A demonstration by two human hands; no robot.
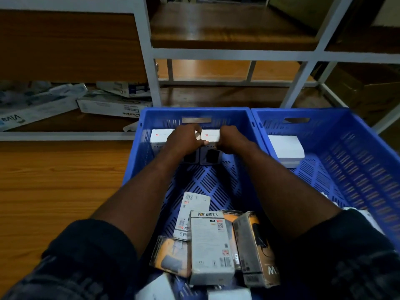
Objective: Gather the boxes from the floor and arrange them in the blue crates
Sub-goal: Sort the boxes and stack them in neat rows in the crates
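Observation:
Two blue crates stand side by side on the floor: a left crate (134, 161) and a right crate (357, 161). Both my arms reach to the far end of the left crate. My left hand (184, 139) grips a white box (159, 135) standing against the far wall. My right hand (230, 138) grips a second white box (211, 134) beside it. At the near end of the left crate lie several loose boxes, among them a grey Portronics box (211, 245) and yellow-and-black boxes (255, 247). A white box (285, 149) sits in the right crate.
A white metal rack (151, 61) with wooden shelves rises just behind the crates. Its low left shelf holds long white cartons (112, 105). A cardboard carton (372, 94) stands at the far right. Wooden floor (54, 180) stretches to the left of the crates.

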